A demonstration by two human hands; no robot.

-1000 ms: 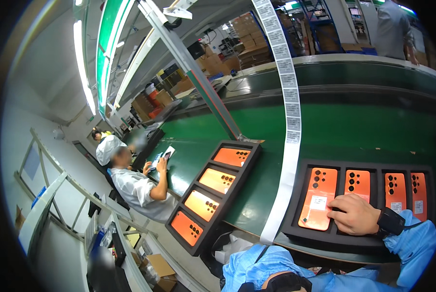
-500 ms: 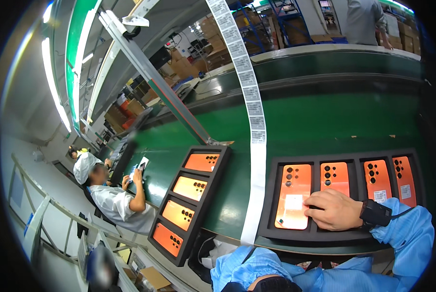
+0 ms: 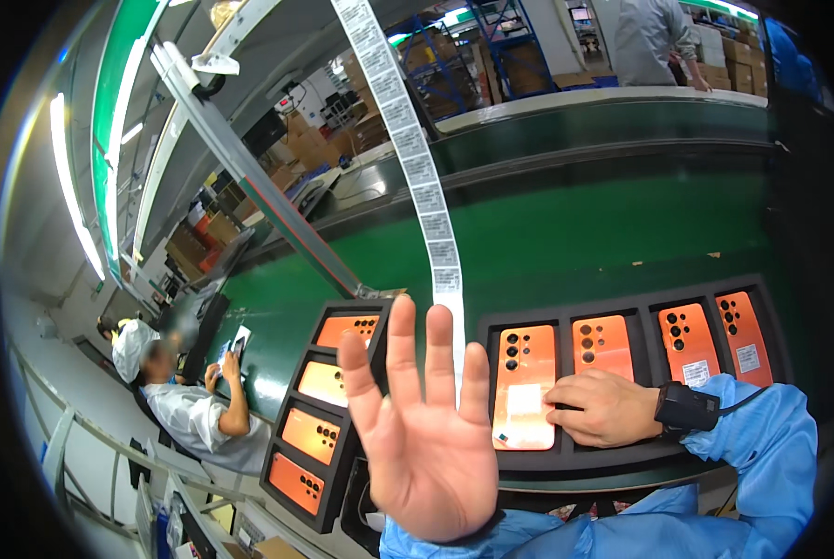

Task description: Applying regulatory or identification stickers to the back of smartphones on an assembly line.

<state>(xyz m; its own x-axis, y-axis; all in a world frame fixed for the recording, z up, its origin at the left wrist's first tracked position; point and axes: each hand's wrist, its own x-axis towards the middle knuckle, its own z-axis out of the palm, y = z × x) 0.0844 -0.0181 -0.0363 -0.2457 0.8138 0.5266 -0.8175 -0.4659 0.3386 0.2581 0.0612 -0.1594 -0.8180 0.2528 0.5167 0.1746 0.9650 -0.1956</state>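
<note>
My left hand (image 3: 431,443) is raised in front of the view, palm showing and fingers spread, with nothing in it. It covers part of a hanging strip of printed labels (image 3: 417,172) and the edge of the left tray. My right hand (image 3: 608,410) reaches over the right black foam tray (image 3: 622,458), its fingers curled and drawn together. Their tips meet the right edge of a white label (image 3: 526,399) on the leftmost orange phone (image 3: 527,359). Beneath that hand, the second orange phone (image 3: 603,345) is partly hidden. Two more orange phones (image 3: 685,337) on the right carry printed labels.
Another black foam tray (image 3: 282,498) with several orange phones stands tilted at the left. Beside the green bench (image 3: 566,224), a co-worker in white (image 3: 189,410) handles a small item. A metal post (image 3: 277,200) rises behind the left tray. Another person (image 3: 655,42) stands far back.
My left hand has come up into view, open, from the lower edge. My right hand stays at the leftmost phone's label. The whole view has shifted, moving the scene leftward.
</note>
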